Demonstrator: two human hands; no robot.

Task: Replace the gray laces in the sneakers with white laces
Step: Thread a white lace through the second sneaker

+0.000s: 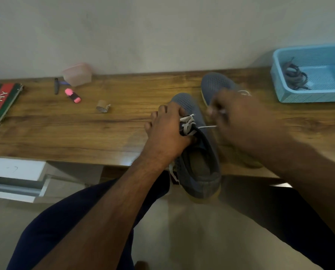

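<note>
A grey-blue sneaker (198, 164) lies on the wooden table's (84, 133) front edge, heel toward me. My left hand (167, 131) grips its upper beside the eyelets. A white lace (188, 123) is threaded through the front eyelets. One strand runs right to my right hand (238, 117), which pinches it; that hand is blurred. The second sneaker (217, 84) sits behind, largely covered by my right hand, with a bit of white lace showing. The grey laces (296, 76) lie in a blue basket (309, 94) at the right.
At the table's back left lie a red and green book (0, 102), a dark pen (56, 86), a pink highlighter (73, 95), a pink tub (78, 74) and a small tape roll (102, 106). A white drawer unit (14, 178) stands below left. My legs are under the table edge.
</note>
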